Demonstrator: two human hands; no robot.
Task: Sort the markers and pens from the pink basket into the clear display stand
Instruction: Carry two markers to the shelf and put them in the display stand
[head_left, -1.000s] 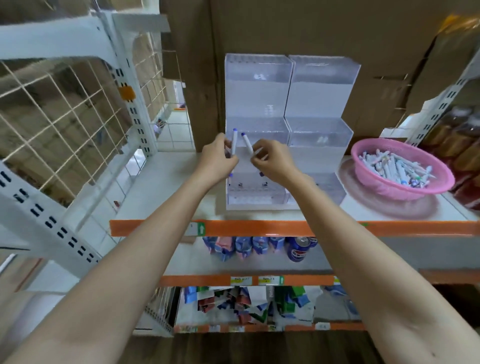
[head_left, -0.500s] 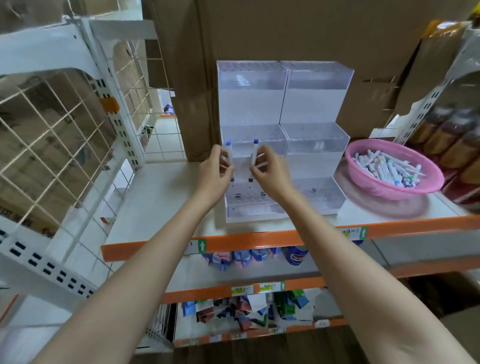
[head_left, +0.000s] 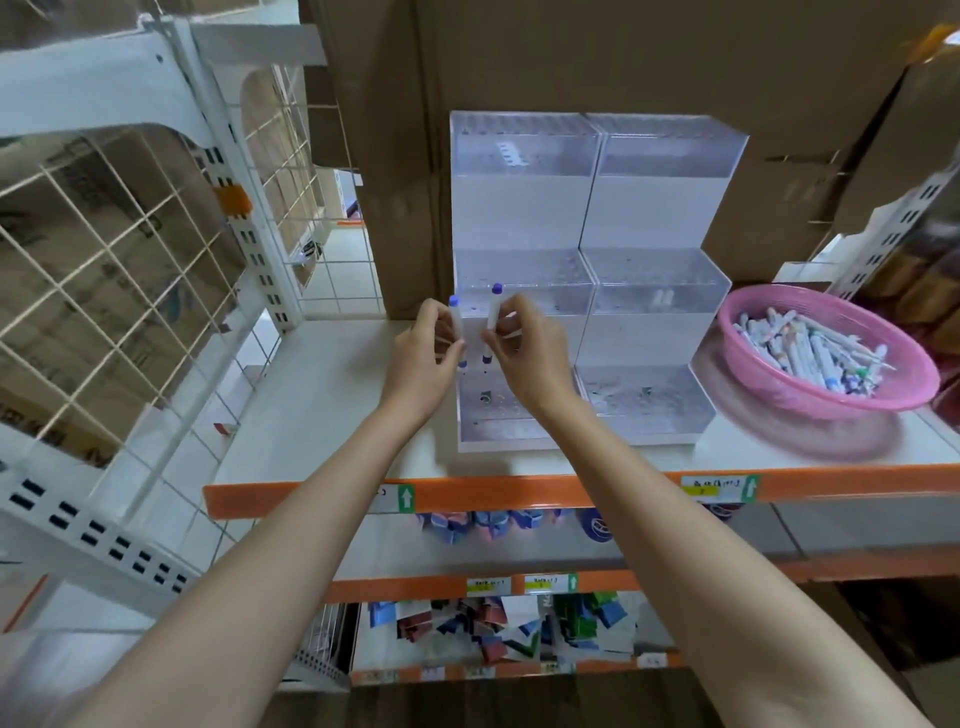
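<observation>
A clear stepped display stand sits on the white shelf against cardboard boxes. My left hand pinches a white marker with a purple cap, held upright in front of the stand's left lower step. Beside it, my right hand pinches a second white purple-capped marker, also upright, over the same step. The pink basket stands to the right of the stand, filled with several white markers and pens.
The shelf has an orange front edge with price tags. A white wire grid panel and upright post close off the left. Lower shelves hold cans and packets. Jars stand at the far right.
Both markers have been turned from tilted to upright and moved slightly lower toward the stand's left front step. The view has drifted a little; the basket is unmoved.
</observation>
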